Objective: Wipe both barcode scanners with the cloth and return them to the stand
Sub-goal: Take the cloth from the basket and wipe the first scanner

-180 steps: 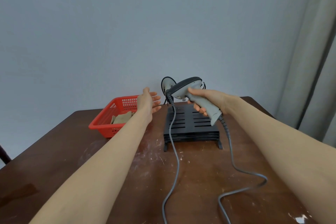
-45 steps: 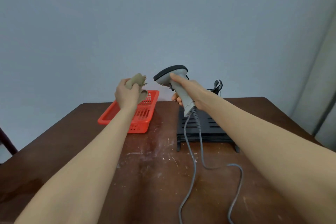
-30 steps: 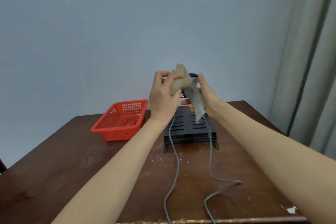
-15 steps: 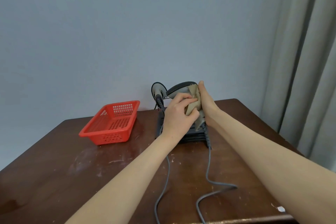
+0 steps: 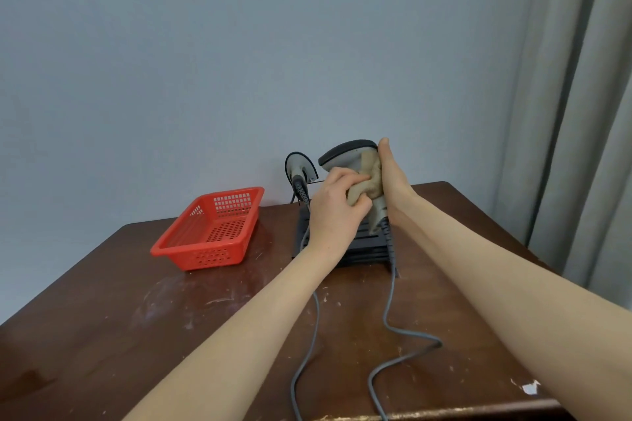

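My right hand (image 5: 393,181) grips a grey barcode scanner (image 5: 345,155) by its handle, holding it upright above the black stand (image 5: 362,246). My left hand (image 5: 333,205) clutches a tan cloth (image 5: 367,179) and presses it against the scanner's handle, just below the head. A second grey scanner (image 5: 301,167) sits at the stand's back left corner. Each scanner trails a grey cable (image 5: 390,325) toward the table's front edge.
A red plastic basket (image 5: 210,231) stands left of the stand on the brown wooden table (image 5: 119,325). A grey curtain (image 5: 581,106) hangs at the right. A small white scrap (image 5: 530,387) lies near the front right corner.
My left hand took the cloth out of the red basket and brought it onto the scanner held in my right hand. Over the last second the cloth slid down from the head to the handle.
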The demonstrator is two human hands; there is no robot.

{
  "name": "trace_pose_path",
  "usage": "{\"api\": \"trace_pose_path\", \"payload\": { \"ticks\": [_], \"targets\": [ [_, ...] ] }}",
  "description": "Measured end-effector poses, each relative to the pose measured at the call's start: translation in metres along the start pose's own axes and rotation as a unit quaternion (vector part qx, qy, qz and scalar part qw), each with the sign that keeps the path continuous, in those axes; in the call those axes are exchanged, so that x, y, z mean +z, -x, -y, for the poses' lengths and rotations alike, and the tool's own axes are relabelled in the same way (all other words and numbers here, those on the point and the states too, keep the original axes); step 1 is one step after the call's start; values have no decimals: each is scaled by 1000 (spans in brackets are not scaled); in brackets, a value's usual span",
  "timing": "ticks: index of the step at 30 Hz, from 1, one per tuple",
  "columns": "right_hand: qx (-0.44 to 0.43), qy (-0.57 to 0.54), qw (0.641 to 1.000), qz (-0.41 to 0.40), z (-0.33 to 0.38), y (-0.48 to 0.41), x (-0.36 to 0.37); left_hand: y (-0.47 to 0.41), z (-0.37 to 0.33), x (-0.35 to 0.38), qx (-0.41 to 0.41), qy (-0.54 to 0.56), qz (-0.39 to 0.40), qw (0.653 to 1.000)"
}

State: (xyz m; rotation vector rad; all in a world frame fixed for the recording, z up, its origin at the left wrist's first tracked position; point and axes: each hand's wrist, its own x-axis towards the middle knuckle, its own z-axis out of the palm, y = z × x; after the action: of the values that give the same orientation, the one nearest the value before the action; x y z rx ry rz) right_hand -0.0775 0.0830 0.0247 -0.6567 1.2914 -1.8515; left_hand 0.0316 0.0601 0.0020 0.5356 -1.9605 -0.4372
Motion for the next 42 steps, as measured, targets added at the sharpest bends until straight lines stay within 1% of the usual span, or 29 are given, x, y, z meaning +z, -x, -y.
{"api": "trace_pose_path", "payload": {
  "ticks": [2, 5, 7, 10, 12, 17, 22, 26, 28, 31, 34, 37, 39, 42],
  "targets": [
    [2, 12, 1000, -17, 1, 1, -3, 7, -1, 1, 5, 8, 8, 1000],
    [5, 29, 999, -22, -1, 1, -6, 7, 1, 1, 17, 7, 25, 1000],
    [-8, 26, 1000, -13, -5, 0, -6, 0, 5, -1, 21, -7, 26, 999],
    [-12, -1, 1000, 19, -5, 2, -1, -14, 10, -4, 5, -18, -4, 1000],
    [-9, -10, 999, 32, -6, 0, 1, -17, 11, -3, -4, -34, -4, 999],
    [12, -9, 1000, 1, 0, -1, -4, -3, 12, 2, -5, 3, 35, 999],
    [19, 40, 999, -28, 0, -3, -12, 6, 16, 3, 50, -24, 36, 998],
    [31, 6, 999, 16, 0, 1, -7, -17, 19, -4, 1, -79, 5, 997],
    [25, 3, 1000, 18, 2, 0, -6, -22, 18, -3, -3, -94, 6, 996],
    [29, 0, 1000, 8, 5, -6, -9, -10, 14, 2, 26, -57, 25, 998],
    [40, 14, 999, -19, 7, -10, -15, 7, 16, 8, 86, -23, 38, 995],
    [58, -19, 998, 13, 6, -8, -15, 7, 16, 9, 119, -47, 37, 991],
    [49, -15, 999, 14, 4, -11, -13, -2, 13, 7, 108, -55, 27, 992],
    [8, 11, 1000, -5, 0, -12, -10, -19, 6, 3, 37, -58, 9, 998]
  ]
}}
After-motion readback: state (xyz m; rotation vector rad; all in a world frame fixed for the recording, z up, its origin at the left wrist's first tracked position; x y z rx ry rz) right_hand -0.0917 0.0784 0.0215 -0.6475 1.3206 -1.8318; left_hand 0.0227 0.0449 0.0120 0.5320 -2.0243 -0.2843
